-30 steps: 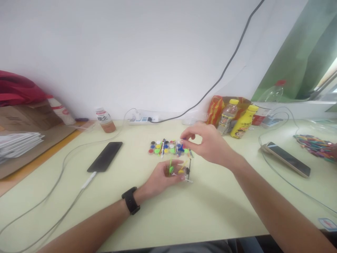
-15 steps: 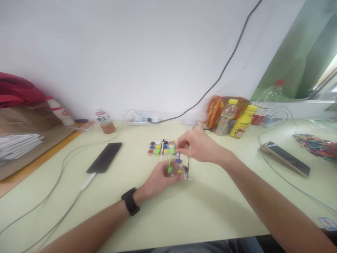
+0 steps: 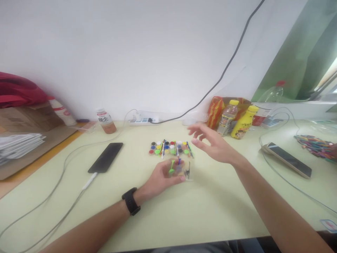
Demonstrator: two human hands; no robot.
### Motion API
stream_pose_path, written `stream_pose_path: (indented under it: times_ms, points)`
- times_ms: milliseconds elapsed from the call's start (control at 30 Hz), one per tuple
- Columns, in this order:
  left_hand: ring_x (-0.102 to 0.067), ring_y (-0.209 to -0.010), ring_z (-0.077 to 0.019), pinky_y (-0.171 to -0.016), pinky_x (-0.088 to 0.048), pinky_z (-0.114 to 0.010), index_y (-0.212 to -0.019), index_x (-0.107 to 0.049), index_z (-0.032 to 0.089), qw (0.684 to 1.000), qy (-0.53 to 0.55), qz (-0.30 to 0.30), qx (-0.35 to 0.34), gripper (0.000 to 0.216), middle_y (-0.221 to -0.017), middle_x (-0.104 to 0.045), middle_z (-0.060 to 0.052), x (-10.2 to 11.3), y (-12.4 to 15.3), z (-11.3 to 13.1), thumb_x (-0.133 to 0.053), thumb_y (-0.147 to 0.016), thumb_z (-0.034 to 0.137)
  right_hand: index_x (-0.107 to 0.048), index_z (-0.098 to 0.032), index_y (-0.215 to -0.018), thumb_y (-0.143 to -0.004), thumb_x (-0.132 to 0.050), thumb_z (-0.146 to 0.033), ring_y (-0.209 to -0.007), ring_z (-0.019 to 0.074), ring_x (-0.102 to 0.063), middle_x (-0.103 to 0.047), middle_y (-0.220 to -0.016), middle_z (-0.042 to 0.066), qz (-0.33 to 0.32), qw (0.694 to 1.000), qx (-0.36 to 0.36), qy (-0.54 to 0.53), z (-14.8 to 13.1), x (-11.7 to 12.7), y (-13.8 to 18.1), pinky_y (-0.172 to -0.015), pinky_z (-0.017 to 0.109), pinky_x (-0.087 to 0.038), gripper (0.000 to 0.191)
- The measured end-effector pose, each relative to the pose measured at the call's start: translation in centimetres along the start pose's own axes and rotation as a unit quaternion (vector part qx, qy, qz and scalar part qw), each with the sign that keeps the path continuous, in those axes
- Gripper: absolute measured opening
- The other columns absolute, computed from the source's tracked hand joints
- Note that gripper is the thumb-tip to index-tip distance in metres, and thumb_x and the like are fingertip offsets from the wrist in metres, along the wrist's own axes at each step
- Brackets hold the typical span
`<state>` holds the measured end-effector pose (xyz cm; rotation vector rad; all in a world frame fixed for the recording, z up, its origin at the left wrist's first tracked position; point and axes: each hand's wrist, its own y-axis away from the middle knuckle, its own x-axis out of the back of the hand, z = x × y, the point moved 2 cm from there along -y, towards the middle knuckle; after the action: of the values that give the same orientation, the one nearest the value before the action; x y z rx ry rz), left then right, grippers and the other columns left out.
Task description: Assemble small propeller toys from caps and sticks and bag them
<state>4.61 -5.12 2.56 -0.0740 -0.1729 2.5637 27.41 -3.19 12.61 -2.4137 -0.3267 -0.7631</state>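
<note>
Here the left hand clasps a clear container (bright bits inside); the right hand hangs half-open, empty.

Clear plastic container, glossy phone scrn, smooth matt tbl, rough cardbd box.

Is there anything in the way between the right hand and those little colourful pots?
Nothing visible stands between the right hand and the colourful pots. The left hand, holding a clear thing, is on the near side, not between them.
</note>
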Motion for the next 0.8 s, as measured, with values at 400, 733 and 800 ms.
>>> stream_pose_path:
  times_ms: [400,733,800]
  points:
    - [-0.072,-0.090,-0.0236,-0.072,-0.058,-0.031,-0.117,-0.073,0.018,0.999,-0.022,0.047,0.000,0.042,-0.105,-0.076,-0.011,1.0,-0.3,0.6,-0.082,-0.084,0.041,-0.077,-0.018,-0.086,-0.091,-0.072,-0.045,-0.080,0.0187,-0.065,-0.073,-0.083,0.006,-0.024,0.979,-0.090,-0.182,2.6,-3.9,2.6,-0.077,0.032,-0.053,0.028]
    - [-0.071,-0.070,-0.0195,-0.059,-0.054,-0.026,-0.092,-0.082,0.017,0.992,-0.103,0.073,0.031,0.038,-0.080,-0.077,-0.006,2.2,-0.7,0.7,-0.068,-0.093,0.052,-0.077,-0.018,-0.095,-0.086,-0.078,-0.041,-0.079,0.0174,-0.066,-0.075,-0.090,0.007,0.017,0.954,-0.124,-0.272,3.1,-4.7,3.0,-0.076,0.032,-0.055,0.025]
    - [-0.073,-0.074,-0.0207,-0.064,-0.056,-0.027,-0.086,-0.082,0.016,0.991,-0.105,0.073,0.038,0.041,-0.081,-0.078,-0.007,2.3,-0.7,0.8,-0.065,-0.095,0.053,-0.076,-0.019,-0.102,-0.083,-0.081,-0.041,-0.079,0.0177,-0.066,-0.076,-0.094,0.008,0.039,0.949,-0.127,-0.287,3.2,-5.1,2.9,-0.075,0.034,-0.056,0.029]
